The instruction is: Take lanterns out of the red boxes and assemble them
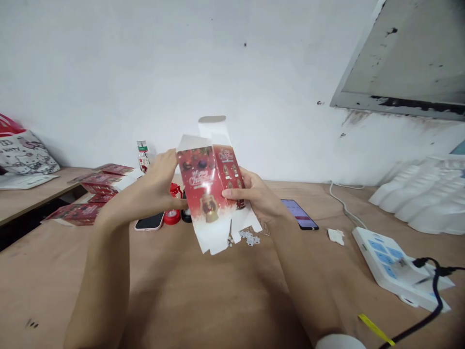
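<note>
Wooden bench [203, 300] is carrying flat red cartons [96, 189] on L, red lantern [173, 215], dark phone [300, 214], power strip [392, 264] on R.

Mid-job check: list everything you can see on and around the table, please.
Christmas carton: one, red and white, flaps open, held above the table.
flat cartons: a pile, red, table's left.
pink-cased phone: one, dark screen, below the left hand.
lit phone: one, black, right of the right hand.
lantern: one, red, small, behind the carton.
bottle: one, white, green label, by the wall.
power strip: one, white and blue, right; black cable plugged in.
printed bag: one, white, far left.
table: one, brown wood.
left hand: grip on the carton's left edge.
right hand: grip on its right side.
</note>
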{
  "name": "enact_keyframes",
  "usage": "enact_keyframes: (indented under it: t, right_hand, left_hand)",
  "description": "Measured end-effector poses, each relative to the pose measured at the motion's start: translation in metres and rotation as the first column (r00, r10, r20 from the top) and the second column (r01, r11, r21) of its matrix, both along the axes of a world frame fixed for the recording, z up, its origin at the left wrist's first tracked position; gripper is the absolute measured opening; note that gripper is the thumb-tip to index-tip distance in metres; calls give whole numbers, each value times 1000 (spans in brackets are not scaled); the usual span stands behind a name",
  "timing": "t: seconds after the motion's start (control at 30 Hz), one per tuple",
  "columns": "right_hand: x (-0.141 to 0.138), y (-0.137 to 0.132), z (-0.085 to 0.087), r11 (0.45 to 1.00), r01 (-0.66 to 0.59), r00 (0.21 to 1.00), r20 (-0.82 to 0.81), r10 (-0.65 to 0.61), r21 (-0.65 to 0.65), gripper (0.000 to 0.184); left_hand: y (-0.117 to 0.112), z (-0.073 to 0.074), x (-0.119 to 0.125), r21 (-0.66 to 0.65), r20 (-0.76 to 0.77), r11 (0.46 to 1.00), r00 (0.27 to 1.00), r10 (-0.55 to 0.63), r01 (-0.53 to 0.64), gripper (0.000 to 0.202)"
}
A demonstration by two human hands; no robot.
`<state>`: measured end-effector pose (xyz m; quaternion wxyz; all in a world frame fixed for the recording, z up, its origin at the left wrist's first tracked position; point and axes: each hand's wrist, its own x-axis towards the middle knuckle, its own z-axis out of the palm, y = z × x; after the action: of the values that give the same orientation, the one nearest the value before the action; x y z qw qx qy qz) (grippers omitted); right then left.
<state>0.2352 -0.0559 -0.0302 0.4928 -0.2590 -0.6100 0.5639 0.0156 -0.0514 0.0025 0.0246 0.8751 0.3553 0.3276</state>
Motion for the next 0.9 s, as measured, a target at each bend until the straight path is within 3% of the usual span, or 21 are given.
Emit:
enact_keyframes:
  t: [0.07, 0.17, 0.27, 0.37, 0.43, 0.5, 0.6, 0.7, 0.8, 0.9]
  right_hand:
    - [1, -5, 3, 997, -71, 995, 78, 70, 16, 52]
    - [2, -4, 2, 998, -60, 989, 137, 56, 26, 57]
    - [4, 5, -5, 995, 78, 984, 154, -86, 55, 57]
    - [4, 17, -13, 973, 217, 959, 165, -228, 83, 58]
    - [3, 22, -16, 968, 243, 954, 164, -251, 67, 62]
    - [2, 23, -16, 972, 232, 956, 174, -235, 39, 65]
    - [0, 21, -13, 991, 135, 967, 215, -134, 14, 61]
    - [-2, 17, -11, 1000, 12, 974, 227, -12, 0, 47]
    - [0, 18, -10, 996, 84, 971, 222, -85, 15, 32]
    - [8, 20, -8, 977, 201, 955, 210, -210, 67, 29]
  left_hand:
    - [-2, -1, -7, 87, -76, 989, 989, 124, -117, 73]
    - [-2, -5, -21, 78, -192, 987, 969, 154, -141, 79]
    - [-1, -8, -32, 66, -241, 969, 939, 246, -236, 93]
    - [-1, -10, -28, 181, -183, 906, 892, 413, -382, 99]
    - [-1, -11, -19, 210, -186, 917, 907, 378, -339, 100]
    - [-1, -14, -6, 184, -238, 961, 939, 247, -206, 96]
    - [-1, -20, 14, 140, -278, 990, 959, 54, -16, 75]
    - [-1, -23, 32, 91, -293, 993, 955, -51, 81, 53]
    - [5, -22, 39, 66, -238, 997, 971, -21, 38, 35]
    - [17, -17, 16, -1, -153, 988, 977, 151, -153, 26]
